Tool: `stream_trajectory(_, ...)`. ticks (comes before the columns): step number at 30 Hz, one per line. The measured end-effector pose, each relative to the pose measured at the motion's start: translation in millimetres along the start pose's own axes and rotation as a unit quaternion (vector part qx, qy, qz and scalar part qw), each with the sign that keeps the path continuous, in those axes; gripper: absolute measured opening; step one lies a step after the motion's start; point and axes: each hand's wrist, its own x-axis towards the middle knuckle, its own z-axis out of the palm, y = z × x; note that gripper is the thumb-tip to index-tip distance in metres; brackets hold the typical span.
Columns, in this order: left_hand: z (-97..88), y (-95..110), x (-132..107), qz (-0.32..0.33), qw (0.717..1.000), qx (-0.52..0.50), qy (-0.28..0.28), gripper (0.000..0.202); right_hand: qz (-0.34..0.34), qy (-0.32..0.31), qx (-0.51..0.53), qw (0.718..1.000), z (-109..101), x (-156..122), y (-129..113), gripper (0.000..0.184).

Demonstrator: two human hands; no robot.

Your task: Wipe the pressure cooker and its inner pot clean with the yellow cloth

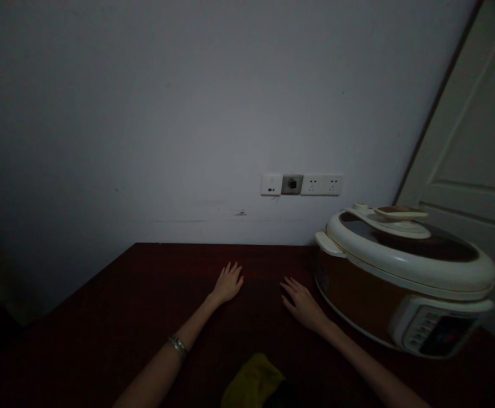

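Electric cooker (400, 277), brown-sided, white-rimmed, dark-topped, lid (436, 246) down

This is looking like a rm in a home, exact type unclear: a household elec. cooker (362, 286) w/ ctrl panel (438, 331) is sitting toward the R edge of the dark-red tabletop (145, 294), w/ a panelled door (481, 147) standing beyond. Std wall sockets (321, 185) are showing above the tabletop's far edge, nr its R end, on a plain, scuffed, painted wall (187, 124).
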Motion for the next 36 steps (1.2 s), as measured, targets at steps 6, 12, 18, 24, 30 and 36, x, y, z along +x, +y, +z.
stream_trajectory(6,1.1,-2.5,3.3,0.003,1.000,0.013,0.008,0.053,0.002,-0.013,0.009,1.000,-6.9,1.0,-6.4,0.049)
stream_trajectory(12,5.7,-5.7,7.8,0.005,0.999,0.037,0.011,0.053,-0.069,-0.010,0.020,0.997,-69.3,-36.8,-24.7,0.043)
stream_trajectory(18,-2.8,-21.7,33.4,0.003,1.000,-0.029,-0.003,0.053,-0.104,0.125,0.017,0.987,-175.6,-118.1,-8.4,0.031)
stream_trajectory(24,-44.3,21.9,71.5,-0.033,0.956,-0.288,-0.040,0.035,0.107,0.405,0.155,0.895,-266.9,-168.1,73.8,0.023)
stream_trajectory(30,-82.4,140.4,84.7,-0.034,0.832,-0.538,-0.132,0.041,0.264,0.416,0.451,0.744,-312.4,-156.4,176.2,0.027)
stream_trajectory(36,-89.5,220.0,99.6,0.004,0.829,-0.534,-0.168,0.046,0.384,0.333,0.458,0.730,-301.2,-119.1,245.8,0.027)
